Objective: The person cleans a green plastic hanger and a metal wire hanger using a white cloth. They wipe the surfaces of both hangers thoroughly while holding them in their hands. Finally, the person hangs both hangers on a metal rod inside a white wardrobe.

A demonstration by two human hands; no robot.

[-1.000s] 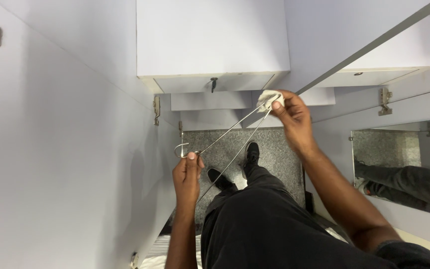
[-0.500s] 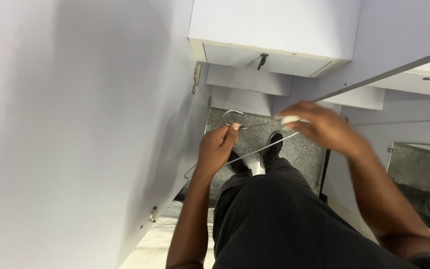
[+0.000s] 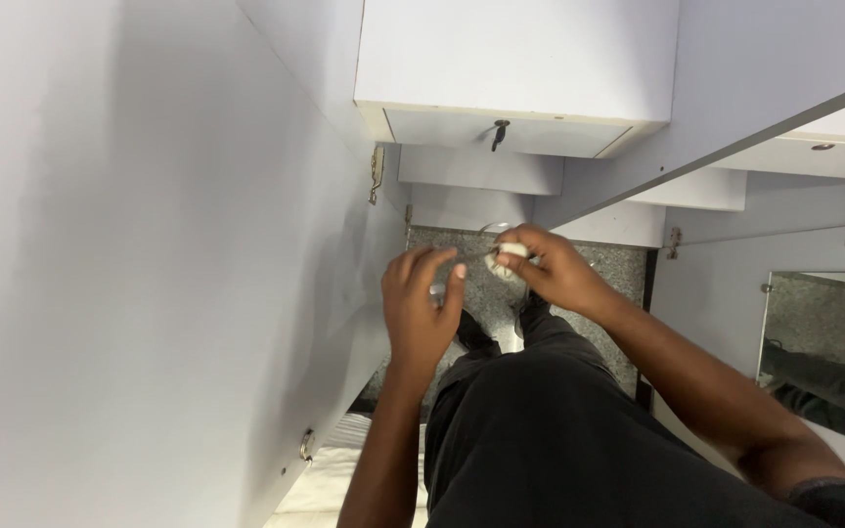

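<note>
Right hand [image 3: 550, 269] pinching small white bundle [image 3: 511, 256] with thin cord; left hand [image 3: 421, 308] alongside, fingers loosely open, empty. Winding step, seemingly; next needs left catching loose cord.

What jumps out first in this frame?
The two hands meeting mid-frame: the right hand pinches a small white bundle of thin cord, and the left hand hovers beside it with fingers spread. Next, the big white cabinet door filling the left side, and the drawer with a key in its lock above the hands. Below are the person's black trousers over a speckled floor.
</note>
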